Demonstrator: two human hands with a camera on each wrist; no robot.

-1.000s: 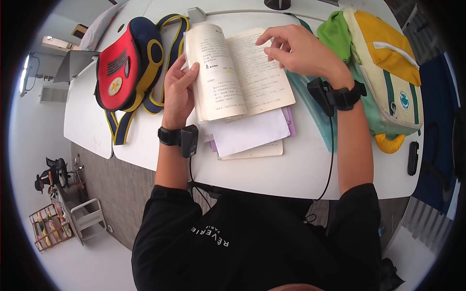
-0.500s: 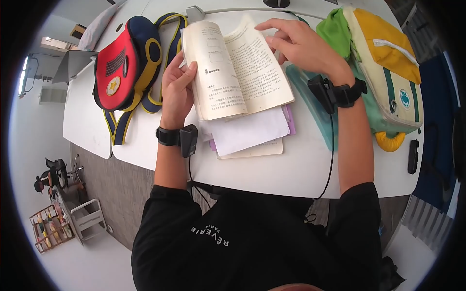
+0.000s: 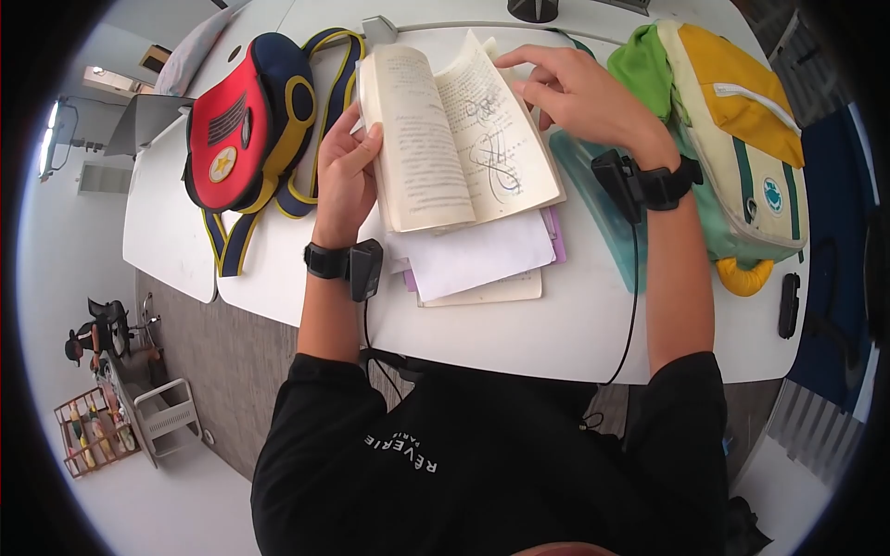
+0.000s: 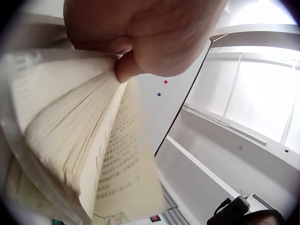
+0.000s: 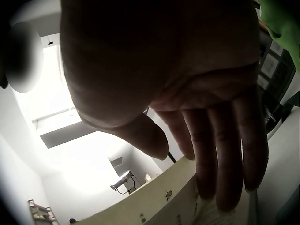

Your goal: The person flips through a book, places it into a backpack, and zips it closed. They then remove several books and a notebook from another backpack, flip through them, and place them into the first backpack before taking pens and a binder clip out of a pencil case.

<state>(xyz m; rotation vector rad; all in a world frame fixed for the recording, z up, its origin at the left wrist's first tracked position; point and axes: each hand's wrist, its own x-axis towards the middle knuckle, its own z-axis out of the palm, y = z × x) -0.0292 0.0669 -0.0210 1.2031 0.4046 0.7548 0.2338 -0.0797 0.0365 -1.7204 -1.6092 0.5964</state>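
In the head view an open paperback book (image 3: 422,153) is tilted up over a stack of papers. My left hand (image 3: 347,171) grips its left side, thumb on the front; the left wrist view shows the thumb (image 4: 129,65) at the edge of the thick block of pages. Dark looping pen scribbles (image 3: 501,167) cover the right-hand page, whose top corner lifts away. At that page's upper right edge is my right hand (image 3: 579,93), index fingertip at the paper. In the right wrist view its fingers (image 5: 225,154) reach down over a page (image 5: 154,197), thumb apart from them.
Beneath the book lie white sheets (image 3: 482,255), a purple folder edge (image 3: 556,236) and another booklet (image 3: 487,290). A red and navy bag (image 3: 246,130) stands left, a green, cream and yellow backpack (image 3: 732,139) right. A teal translucent case (image 3: 612,213) lies under the right forearm.
The right-hand page has gone from plain print to a scribbled one as leaves turned, and its top corner now lifts. My right hand stays near that corner; my left keeps its grip.
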